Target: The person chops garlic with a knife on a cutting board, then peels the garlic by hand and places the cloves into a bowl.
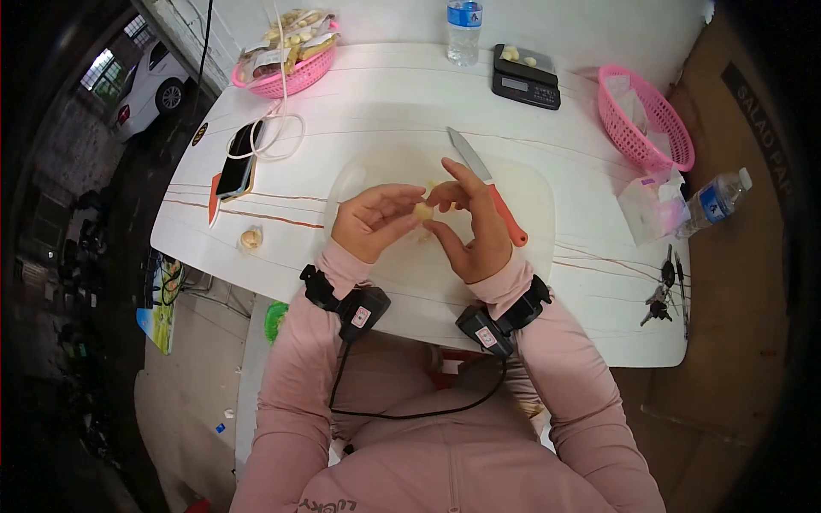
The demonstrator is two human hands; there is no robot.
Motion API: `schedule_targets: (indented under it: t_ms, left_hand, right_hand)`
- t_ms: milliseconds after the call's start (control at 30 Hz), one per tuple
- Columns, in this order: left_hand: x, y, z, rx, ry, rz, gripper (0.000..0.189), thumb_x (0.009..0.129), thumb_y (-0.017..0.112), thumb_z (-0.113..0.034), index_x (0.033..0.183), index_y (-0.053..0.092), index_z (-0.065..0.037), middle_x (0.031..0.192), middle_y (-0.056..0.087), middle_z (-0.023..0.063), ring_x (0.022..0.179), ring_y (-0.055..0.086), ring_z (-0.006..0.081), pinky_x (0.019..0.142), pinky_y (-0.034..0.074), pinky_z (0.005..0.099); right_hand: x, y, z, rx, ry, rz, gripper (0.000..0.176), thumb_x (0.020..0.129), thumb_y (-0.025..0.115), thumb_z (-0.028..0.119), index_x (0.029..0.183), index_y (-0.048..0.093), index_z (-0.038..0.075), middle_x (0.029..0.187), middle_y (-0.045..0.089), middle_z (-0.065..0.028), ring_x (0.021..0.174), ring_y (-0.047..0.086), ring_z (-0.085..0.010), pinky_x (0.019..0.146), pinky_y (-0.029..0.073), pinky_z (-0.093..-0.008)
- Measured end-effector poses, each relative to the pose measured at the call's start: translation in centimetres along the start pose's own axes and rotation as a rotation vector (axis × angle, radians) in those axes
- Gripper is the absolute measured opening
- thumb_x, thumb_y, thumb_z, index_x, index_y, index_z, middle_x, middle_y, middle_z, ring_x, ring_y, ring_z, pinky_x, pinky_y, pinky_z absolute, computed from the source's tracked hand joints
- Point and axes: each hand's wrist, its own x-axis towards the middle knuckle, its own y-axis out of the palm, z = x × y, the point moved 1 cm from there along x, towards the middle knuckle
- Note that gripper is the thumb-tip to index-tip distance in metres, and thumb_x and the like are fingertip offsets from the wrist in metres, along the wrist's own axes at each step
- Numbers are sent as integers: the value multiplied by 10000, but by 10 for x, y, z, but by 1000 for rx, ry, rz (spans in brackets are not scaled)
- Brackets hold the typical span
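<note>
A small pale garlic clove (pixel 423 211) is pinched between the thumb and fingertips of my left hand (pixel 373 215). From the other side my right hand (pixel 475 224) closes its thumb and index fingertip on the same clove, the other fingers raised and curved. Both hands are over a white cutting board (pixel 385 265). Some pale bits (pixel 423 236) lie on the board beneath the fingers, partly hidden. A knife (pixel 505 209) with an orange handle rests on the board just behind my right hand, its blade pointing away from me.
A pale bulb (pixel 251 239) and a phone (pixel 238 162) with a white cable lie left. At the back stand a filled pink basket (pixel 286 81), a water bottle (pixel 463 34) and a black scale (pixel 526 81). Right are another pink basket (pixel 629 120), a bottle (pixel 714 203) and keys (pixel 658 303).
</note>
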Motion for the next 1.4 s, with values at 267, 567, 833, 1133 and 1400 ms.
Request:
schedule_targets:
  t_ms: [267,567,833,1133,1400]
  left_hand:
    - [-1,1,-2,35,42,-47,243,843,649,79,1079,610,38,1027,672,104,932,658,167,846,530,281]
    - [-3,5,-11,197,58,-120,152,853,650,67,1003,648,44,993,672,114,886,652,144,778,517,242]
    - [-1,-3,-4,456,290,-106,165,820,633,113,972,665,57,991,675,125,903,641,158,798,502,252]
    - [-3,-2,-8,569,299,-111,170,789,642,105,946,667,44,947,680,119,876,647,170,796,510,268]
    - [-3,-2,-6,527,238,-115,153,785,623,99,924,651,42,908,666,99,845,636,154,794,507,267]
  right_hand:
    - [0,3,-4,111,12,6,692,798,645,-74,1411,349,50,973,584,-72,833,547,-175,743,449,-274]
    - [-3,7,-7,170,48,-33,605,823,625,-84,1370,382,8,956,581,-84,778,548,-163,717,458,-253]
    - [-4,10,-6,146,31,-26,605,810,622,-100,1361,399,14,956,566,-79,760,524,-150,707,454,-245]
    - [-4,11,-2,102,30,3,588,805,631,-93,1341,419,26,951,555,-71,745,515,-146,690,452,-242]
    - [-2,11,2,89,18,43,571,803,634,-93,1326,435,20,908,534,-66,730,508,-149,670,448,-248]
